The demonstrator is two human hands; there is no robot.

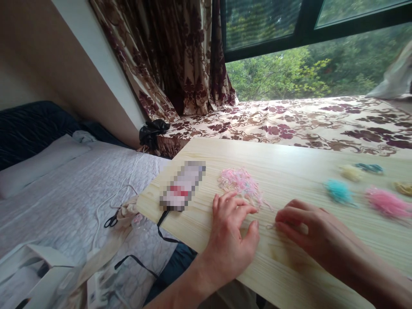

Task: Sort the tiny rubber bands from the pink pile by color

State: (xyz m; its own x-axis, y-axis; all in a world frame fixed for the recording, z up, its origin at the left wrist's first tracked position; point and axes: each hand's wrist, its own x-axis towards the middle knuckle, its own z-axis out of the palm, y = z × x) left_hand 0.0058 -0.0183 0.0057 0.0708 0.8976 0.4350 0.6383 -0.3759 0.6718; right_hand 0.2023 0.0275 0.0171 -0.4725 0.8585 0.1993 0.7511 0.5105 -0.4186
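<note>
A loose tangle of pink and pale strands lies on the light wooden table. My left hand rests at the tangle's near edge, fingers spread and curved, thumb apart. To its right, my right hand pinches a thin pale strand between thumb and fingertips, just above the tabletop. Further right sit a turquoise bundle, a pink bundle, a cream bundle, a dark teal bundle and a yellowish bundle.
A blurred-out phone-like object with a black strap lies at the table's left. Beyond the left edge is a bed with cables, scissors and a white box. Behind the table, patterned cloth covers the window ledge.
</note>
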